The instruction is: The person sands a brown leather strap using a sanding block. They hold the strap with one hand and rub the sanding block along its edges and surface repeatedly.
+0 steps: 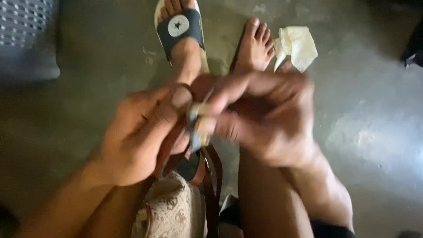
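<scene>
My left hand (136, 136) and my right hand (260, 114) meet in the middle of the view, both pinching a small metal fitting (197, 128) on the brown strap (211, 185) of a bag. The bag (172, 211) is beige with a printed pattern and rests on my lap below the hands. The image is blurred, so the fitting's exact shape is unclear. The strap hangs down between my legs.
My feet rest on a grey concrete floor (370, 145); the left foot wears a dark slide sandal (180, 26), the right foot (257, 44) is bare. A crumpled pale cloth (297, 46) lies beside it. A grey plastic crate (26, 39) stands at the top left.
</scene>
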